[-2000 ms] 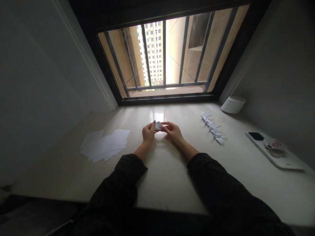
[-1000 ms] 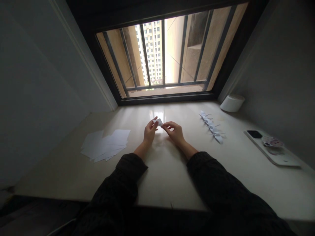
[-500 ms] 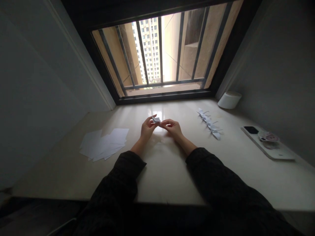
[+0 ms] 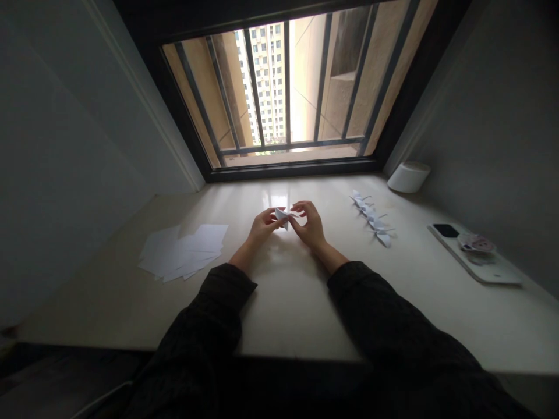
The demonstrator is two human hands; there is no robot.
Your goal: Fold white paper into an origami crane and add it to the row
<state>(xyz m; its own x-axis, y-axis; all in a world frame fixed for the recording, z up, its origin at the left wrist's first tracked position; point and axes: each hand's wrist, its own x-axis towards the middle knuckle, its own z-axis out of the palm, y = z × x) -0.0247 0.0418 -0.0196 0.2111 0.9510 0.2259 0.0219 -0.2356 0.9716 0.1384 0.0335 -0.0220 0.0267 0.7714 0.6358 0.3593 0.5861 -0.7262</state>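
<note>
Both hands sit at mid-bench, toward the far edge under the window [image 4: 288,93]. Left hand [image 4: 261,228] and right hand [image 4: 311,228] meet on a small folded white paper piece [image 4: 283,216], held just above the bench [image 4: 305,302]. Left fingers are pinched on the paper's left side. Right thumb and forefinger are clamped on its right side, with the other right fingers [image 4: 301,206] fanned up and apart. The fold shape is too small to make out; a point sticks downward between the hands.

Dark sleeves cover both forearms down to the near edge.

Loose pile of flat white paper sheets [image 4: 183,251] lies toward the left edge, overlapping, well apart from the hands.

Row of finished folded paper figures [image 4: 372,220] lies right of the hands, running from the far edge diagonally toward the near-right. They look like small cranes, though the detail is soft.

White round container [image 4: 409,176] sits in the far-right corner against the wall.

White tablet or case [image 4: 476,262] lies flat along the right edge, with a dark phone-like patch [image 4: 446,230] at its far end and a round sticker-like item [image 4: 477,243] on top.
</note>
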